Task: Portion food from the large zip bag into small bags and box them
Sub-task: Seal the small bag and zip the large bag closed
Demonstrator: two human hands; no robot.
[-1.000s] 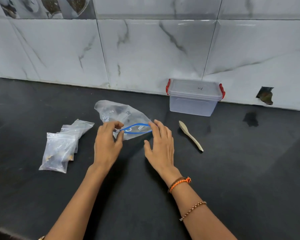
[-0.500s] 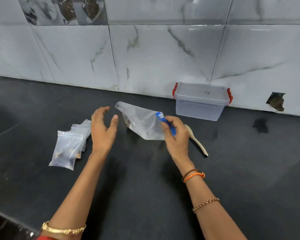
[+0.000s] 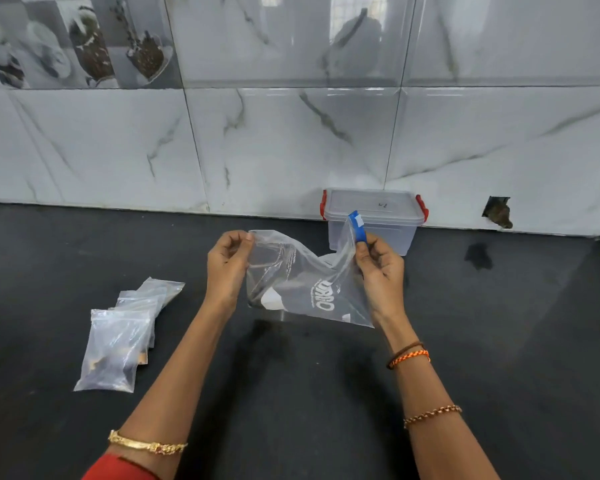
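Observation:
The large clear zip bag [image 3: 309, 282] with white print and a blue zip strip hangs in the air above the dark counter, stretched between both hands. My left hand [image 3: 227, 263] pinches its left top corner. My right hand [image 3: 381, 268] pinches the blue zip end at the right. The bag looks nearly empty. Several small clear bags [image 3: 118, 337] with dark food in them lie overlapped on the counter at the left. A clear lidded box [image 3: 373, 211] with red clips stands closed against the wall, behind the large bag.
The dark counter [image 3: 499, 341] runs to a marble-tiled wall [image 3: 291, 150]. A hole in the wall [image 3: 497, 211] shows at the right, with a dark stain [image 3: 478, 256] on the counter below it. The wooden spoon seen earlier is hidden behind bag and hand.
The large bag went from lying on the counter to being lifted by my right hand. My left hand has now taken its other corner, and the bag is spread between both hands.

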